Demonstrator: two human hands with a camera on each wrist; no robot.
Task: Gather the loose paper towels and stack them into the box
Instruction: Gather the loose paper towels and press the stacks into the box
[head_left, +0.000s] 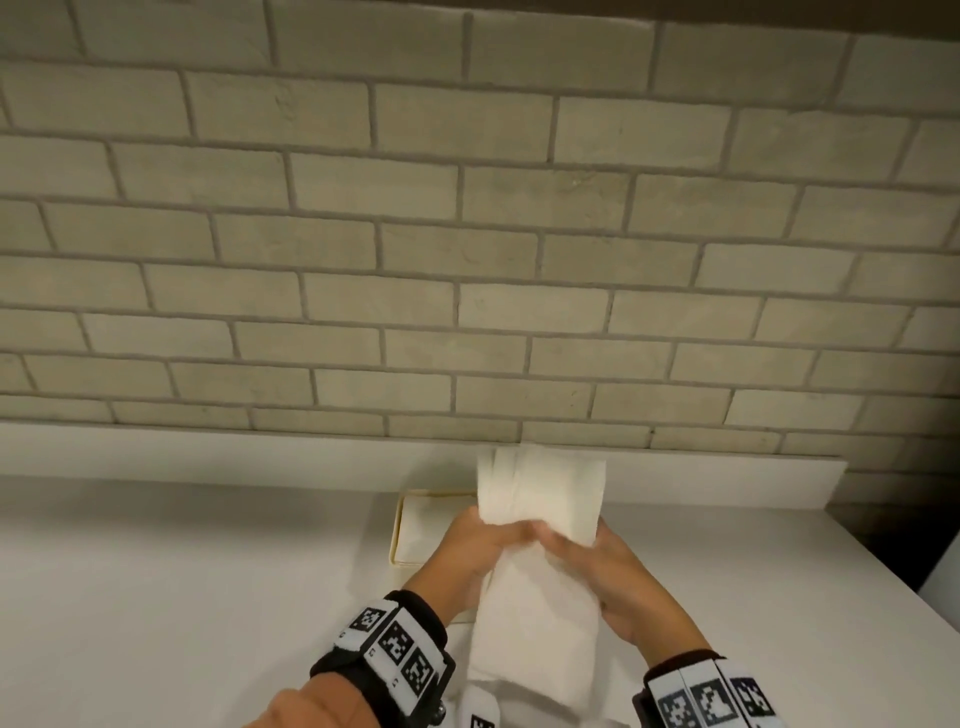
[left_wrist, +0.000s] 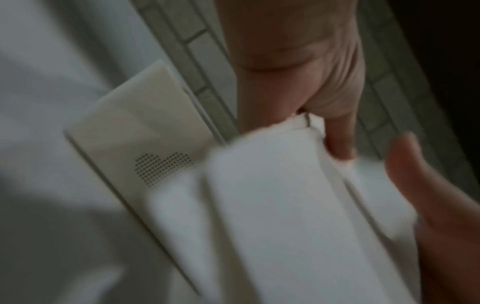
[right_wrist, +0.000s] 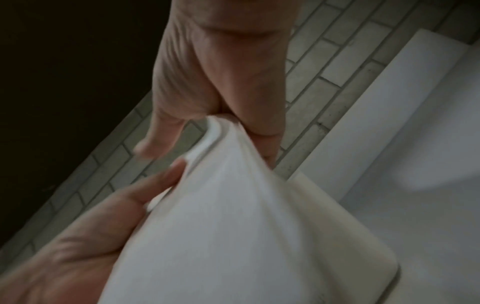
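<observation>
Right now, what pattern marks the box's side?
A dark dotted heart on the cream box, clearest in the left wrist view.

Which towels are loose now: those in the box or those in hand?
The paper towels gripped by both hands, held above the counter; the other towels lie flat inside the box.

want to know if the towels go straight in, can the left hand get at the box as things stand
Probably yes. The box lies open right beside the left hand, nothing between them, but both hands grip the paper towels.
</observation>
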